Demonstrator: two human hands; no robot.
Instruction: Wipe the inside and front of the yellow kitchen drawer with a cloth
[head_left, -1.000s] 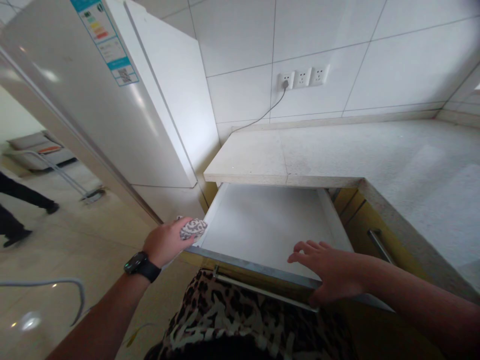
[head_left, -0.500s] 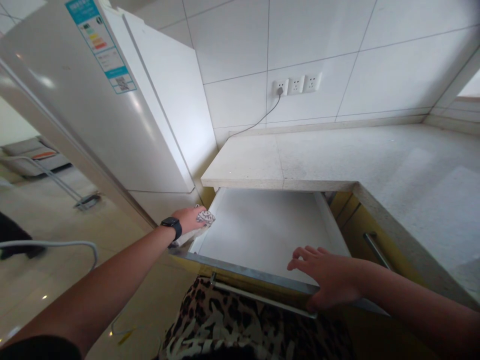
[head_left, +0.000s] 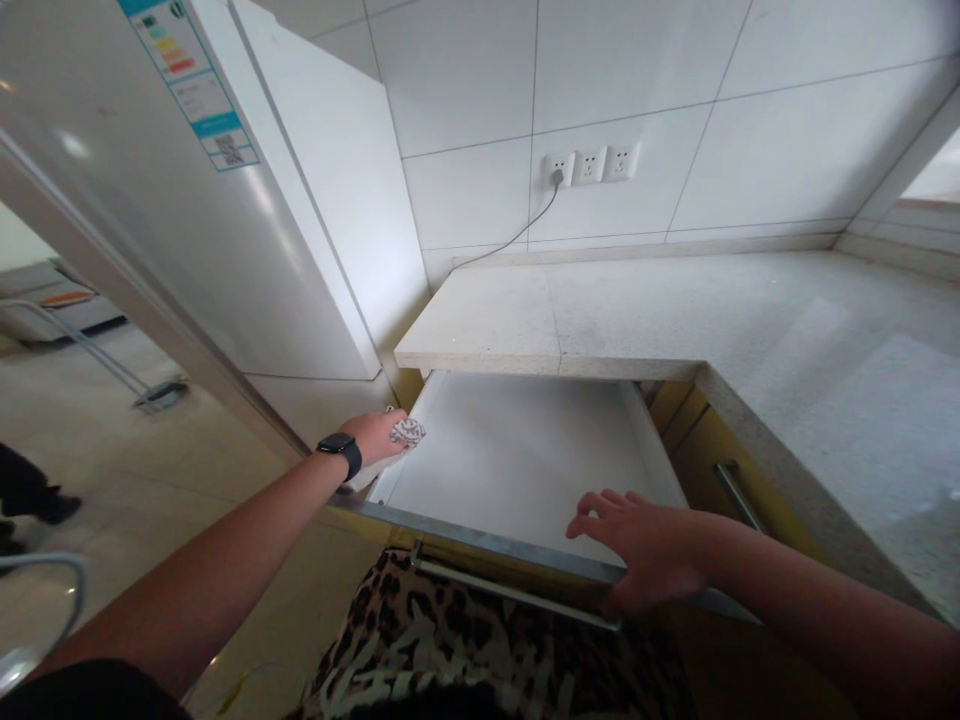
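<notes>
A white drawer [head_left: 517,450] stands pulled out under the pale stone counter [head_left: 600,320]. My left hand [head_left: 379,436], a dark watch on its wrist, is closed on a small patterned cloth [head_left: 407,432] pressed against the drawer's left rim. My right hand [head_left: 645,545] rests on the metal front edge of the drawer [head_left: 480,538], thumb below the edge and fingers curled over it, above the bar handle [head_left: 510,592]. The inside of the drawer shows nothing in it.
A white fridge [head_left: 187,200] stands close on the left. A triple wall socket [head_left: 589,165] with a plugged-in cable sits above the counter. A second drawer handle [head_left: 733,490] shows at right. Another person's feet [head_left: 30,500] are on the tiled floor far left.
My left hand with the cloth slid along the drawer's left rim away from me. My right hand has stayed on the front edge. The view has shifted slightly.
</notes>
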